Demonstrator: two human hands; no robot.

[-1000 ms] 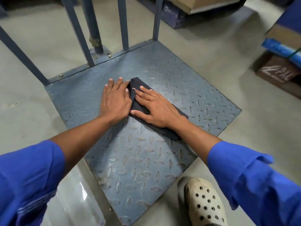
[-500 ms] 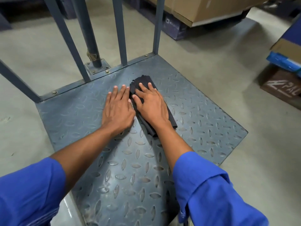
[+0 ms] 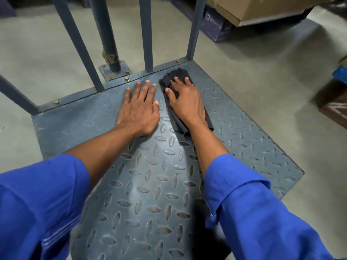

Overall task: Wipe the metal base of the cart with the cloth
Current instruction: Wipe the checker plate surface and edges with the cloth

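Observation:
The cart's metal base [image 3: 150,184] is a blue-grey tread plate lying low over the floor. A dark folded cloth [image 3: 173,76] lies near the plate's far edge. My right hand [image 3: 185,102] presses flat on the cloth, fingers spread, covering most of it. My left hand [image 3: 139,107] rests flat on the bare plate just left of the cloth, fingers apart, holding nothing. Both forearms reach forward out of blue sleeves.
Blue-grey upright bars [image 3: 146,34] and a round post [image 3: 107,34] rise from the base's far edge, just beyond my fingertips. Cardboard boxes on a dark pallet [image 3: 216,21] stand at the back right. More boxes [image 3: 336,106] sit at the right edge on the concrete floor.
My right hand has pushed the cloth forward across the plate toward the far edge by the bars. My left hand has slid forward alongside it, and my head has leaned in.

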